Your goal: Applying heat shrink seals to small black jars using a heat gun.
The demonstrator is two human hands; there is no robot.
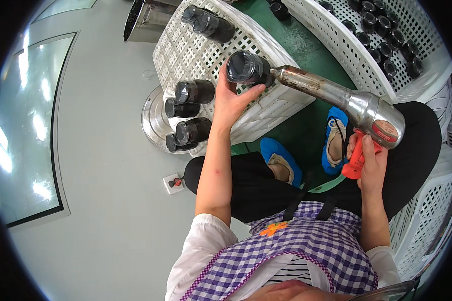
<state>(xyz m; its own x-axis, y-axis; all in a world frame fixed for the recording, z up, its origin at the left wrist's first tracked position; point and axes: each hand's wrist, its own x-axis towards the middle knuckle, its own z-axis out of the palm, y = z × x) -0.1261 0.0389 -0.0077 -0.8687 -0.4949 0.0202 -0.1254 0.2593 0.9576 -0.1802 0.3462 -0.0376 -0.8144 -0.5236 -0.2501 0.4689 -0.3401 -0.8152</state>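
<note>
My left hand (234, 98) is closed around a dark glass jar (260, 71), with thumb and fingers on either side of it. The jar is tilted, its shiny black end turned up toward me, above a white lattice plastic crate (236, 44). In my right hand (372, 163) is a heat gun (331, 95), gripped by its red handle. Its long metal nozzle points left, and the tip is right beside the jar; whether they touch I cannot tell. More dark jars (196, 92) stand along the crate's left edge, and others (213, 26) at its far end.
A large white basket (331, 42) at the far right holds several dark jars. Another white basket (422, 220) is at my right side. A round metal lid (150, 118) and a metal pot (153, 22) lie beyond the crate, near a wall socket (173, 183). My feet wear blue covers (281, 153).
</note>
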